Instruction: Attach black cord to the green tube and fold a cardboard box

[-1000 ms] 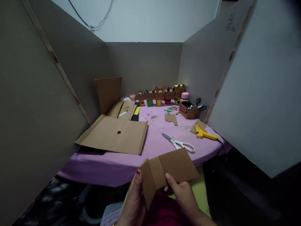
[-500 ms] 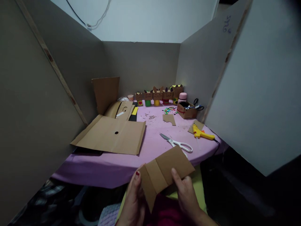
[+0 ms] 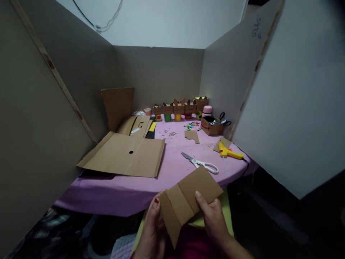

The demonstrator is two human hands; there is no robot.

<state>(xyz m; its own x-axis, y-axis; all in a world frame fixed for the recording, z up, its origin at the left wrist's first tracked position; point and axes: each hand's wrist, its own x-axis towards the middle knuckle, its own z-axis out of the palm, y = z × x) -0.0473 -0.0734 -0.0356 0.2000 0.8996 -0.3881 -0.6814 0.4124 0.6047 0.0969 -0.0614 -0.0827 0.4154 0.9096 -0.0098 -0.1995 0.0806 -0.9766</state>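
A piece of brown cardboard [image 3: 185, 198], creased along two lines and bent at its left end, is held over my lap in front of the table edge. My left hand [image 3: 154, 226] grips its left end, thumb along the edge and the other fingers hidden behind. At the right part my right hand [image 3: 212, 216] pinches it, thumb on top and fingers underneath. Just beyond the cardboard, scissors with white handles [image 3: 201, 163] lie on the purple tablecloth [image 3: 172, 154], blades pointing away to the left.
A yellow glue gun [image 3: 229, 151] lies at the right edge, its cord hanging down. Large cardboard sheets [image 3: 126, 154] cover the left side. Behind stand several cardboard animal figures [image 3: 178, 108] and a small box [image 3: 211, 126] with scissors. Partition walls rise on three sides.
The view has shifted slightly, so the table things appear a little further left. Both hands keep hold of the cardboard, whose bent left end hangs slightly lower.
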